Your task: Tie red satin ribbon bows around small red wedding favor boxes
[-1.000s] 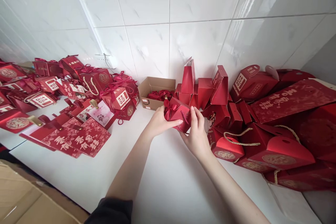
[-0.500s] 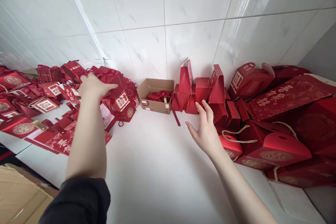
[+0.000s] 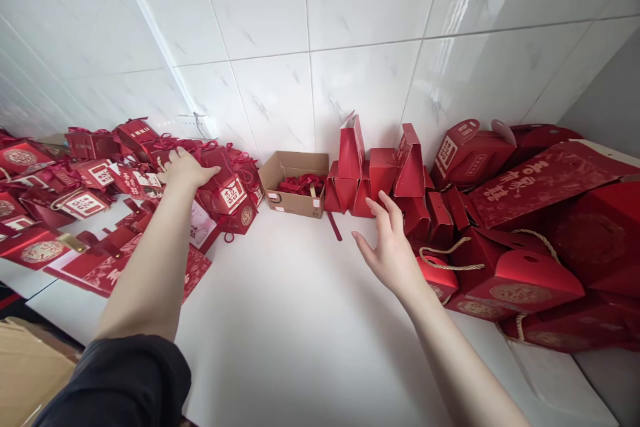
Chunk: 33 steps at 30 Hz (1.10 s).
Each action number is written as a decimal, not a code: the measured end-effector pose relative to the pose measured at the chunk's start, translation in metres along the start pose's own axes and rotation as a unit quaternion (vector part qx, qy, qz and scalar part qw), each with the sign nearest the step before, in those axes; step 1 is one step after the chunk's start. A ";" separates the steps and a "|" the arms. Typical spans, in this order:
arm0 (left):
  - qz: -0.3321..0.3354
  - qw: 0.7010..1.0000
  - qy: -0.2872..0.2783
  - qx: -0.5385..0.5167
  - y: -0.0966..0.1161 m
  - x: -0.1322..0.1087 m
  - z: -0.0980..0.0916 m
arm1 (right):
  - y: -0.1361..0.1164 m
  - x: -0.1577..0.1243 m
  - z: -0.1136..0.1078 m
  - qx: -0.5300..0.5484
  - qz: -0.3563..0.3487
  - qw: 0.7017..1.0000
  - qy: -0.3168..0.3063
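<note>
My left hand (image 3: 186, 169) is stretched out to the left, fingers flat and open, on top of a heap of small red gift boxes with ribbons (image 3: 227, 190). It holds nothing that I can see. My right hand (image 3: 389, 248) hovers open above the white counter (image 3: 300, 307), fingers spread. It is just in front of a cluster of plain red folded boxes (image 3: 373, 173) that stand against the tiled wall.
A small open cardboard box (image 3: 280, 177) with red ribbons inside sits at the wall between the two piles. Large red gift bags with rope handles (image 3: 520, 273) are stacked on the right. Flat red packs (image 3: 105, 267) lie left, and a brown carton (image 3: 25, 373) is at bottom left.
One second ago both hands held a small red box with a bow at the centre. My left hand moved it to the left pile and let go. My right hand opened and stayed near the folded boxes.
</note>
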<state>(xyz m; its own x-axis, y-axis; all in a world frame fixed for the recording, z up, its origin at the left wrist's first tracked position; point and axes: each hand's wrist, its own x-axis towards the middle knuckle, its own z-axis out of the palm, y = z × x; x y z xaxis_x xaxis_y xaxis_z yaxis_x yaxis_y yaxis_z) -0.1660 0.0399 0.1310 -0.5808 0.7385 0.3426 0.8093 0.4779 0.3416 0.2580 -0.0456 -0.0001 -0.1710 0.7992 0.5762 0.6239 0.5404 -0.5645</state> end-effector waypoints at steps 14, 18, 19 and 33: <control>0.197 0.962 0.188 -0.024 0.044 -0.071 0.011 | 0.005 0.006 -0.029 -0.032 0.007 0.999 -0.029; 0.267 0.957 0.115 -0.014 0.074 -0.106 0.046 | 0.013 0.008 -0.054 -0.069 0.052 0.992 -0.094; 0.286 0.954 0.087 -0.012 0.079 -0.113 0.059 | 0.015 0.007 -0.062 -0.069 0.064 0.991 -0.093; 0.466 0.774 -0.340 -0.262 0.139 -0.291 0.179 | 0.016 -0.026 -0.163 -0.134 0.137 0.967 0.168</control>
<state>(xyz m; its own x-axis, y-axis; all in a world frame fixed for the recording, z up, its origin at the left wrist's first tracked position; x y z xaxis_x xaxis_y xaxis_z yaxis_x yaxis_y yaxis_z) 0.1316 -0.0236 -0.0777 0.5583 0.8110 0.1747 0.5977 -0.5393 0.5933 0.3967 -0.1003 0.0718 0.2586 0.7479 0.6114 0.7937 0.1963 -0.5758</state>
